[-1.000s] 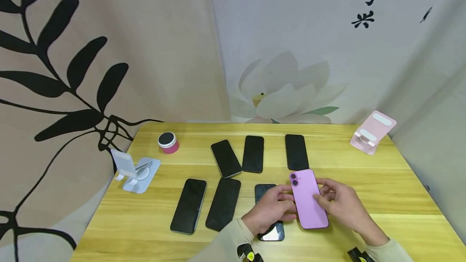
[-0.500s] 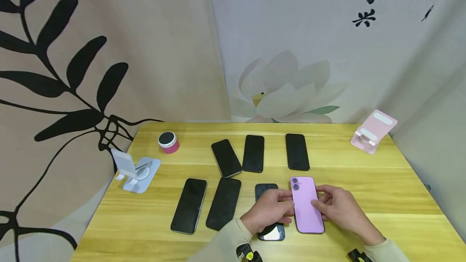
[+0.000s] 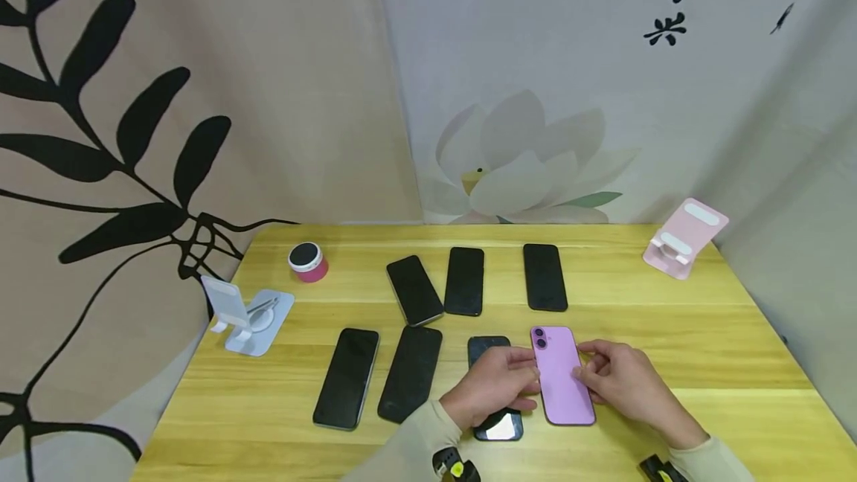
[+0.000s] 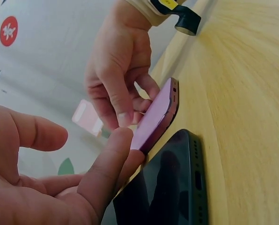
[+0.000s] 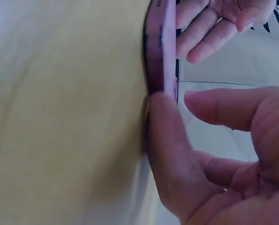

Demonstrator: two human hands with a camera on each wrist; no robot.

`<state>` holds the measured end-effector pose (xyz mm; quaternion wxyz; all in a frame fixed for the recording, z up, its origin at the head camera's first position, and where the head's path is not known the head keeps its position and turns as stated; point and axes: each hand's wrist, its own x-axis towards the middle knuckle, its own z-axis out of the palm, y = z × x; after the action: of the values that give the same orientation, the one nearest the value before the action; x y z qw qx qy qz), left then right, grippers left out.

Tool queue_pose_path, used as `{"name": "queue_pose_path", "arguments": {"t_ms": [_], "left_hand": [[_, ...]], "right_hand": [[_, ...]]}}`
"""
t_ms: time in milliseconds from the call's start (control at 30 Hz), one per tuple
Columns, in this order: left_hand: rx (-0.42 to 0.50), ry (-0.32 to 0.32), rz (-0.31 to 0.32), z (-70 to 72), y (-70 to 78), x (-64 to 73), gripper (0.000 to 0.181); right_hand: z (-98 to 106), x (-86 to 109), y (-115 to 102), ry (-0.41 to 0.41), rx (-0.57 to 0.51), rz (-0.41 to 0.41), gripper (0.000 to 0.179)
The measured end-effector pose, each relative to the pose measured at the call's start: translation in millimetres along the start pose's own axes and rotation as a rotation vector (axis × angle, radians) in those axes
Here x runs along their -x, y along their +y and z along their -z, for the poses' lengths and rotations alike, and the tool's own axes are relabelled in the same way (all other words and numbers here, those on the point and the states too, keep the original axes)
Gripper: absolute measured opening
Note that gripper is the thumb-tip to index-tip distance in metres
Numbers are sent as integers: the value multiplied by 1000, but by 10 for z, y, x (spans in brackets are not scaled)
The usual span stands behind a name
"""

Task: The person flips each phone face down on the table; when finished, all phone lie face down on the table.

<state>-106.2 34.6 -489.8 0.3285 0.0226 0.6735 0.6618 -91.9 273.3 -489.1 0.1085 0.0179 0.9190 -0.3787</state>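
A pink phone [image 3: 564, 378] lies back side up on the wooden table, its two round lenses at the upper left corner. Along its left edge, my left hand [image 3: 492, 385] touches it with outstretched fingertips, the thumb held away, as the left wrist view shows. My right hand [image 3: 626, 379] is at the opposite edge; in the right wrist view a finger [image 5: 167, 140] meets the side of the phone while the thumb stays off it. Beneath the left hand is a dark phone [image 3: 498, 430], partly covered by that hand.
Several black phones lie screen up, among them one front left [image 3: 346, 379], one beside it [image 3: 410, 374] and one at the back [image 3: 545, 277]. A light blue phone stand [image 3: 260, 322] and a pink-and-white jar [image 3: 308, 262] are at left. A pink phone stand [image 3: 686, 239] stands back right.
The pink phone has come slightly toward the front of the table and turned straighter, away from the black phone behind it. Both hands have followed it; the last half second shows little movement.
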Motion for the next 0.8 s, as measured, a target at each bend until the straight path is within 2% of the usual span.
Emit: {"name": "queue_pose_path", "arguments": {"t_ms": [133, 233, 433, 533, 800], "left_hand": [[4, 0, -4, 55, -11, 23, 43], [7, 7, -12, 112, -19, 70, 42], [14, 25, -78, 298, -42, 182, 43], [-7, 58, -111, 410, -55, 237, 43], [-95, 144, -131, 668, -54, 395, 48]], "right_hand": [[19, -2, -53, 42, 72, 64, 47], [0, -6, -144, 64, 88, 97, 45], [-126, -41, -352, 75, 43, 139, 40], [-194, -60, -424, 71, 15, 166, 38], [-362, -102, -532, 13, -43, 219, 44]]}}
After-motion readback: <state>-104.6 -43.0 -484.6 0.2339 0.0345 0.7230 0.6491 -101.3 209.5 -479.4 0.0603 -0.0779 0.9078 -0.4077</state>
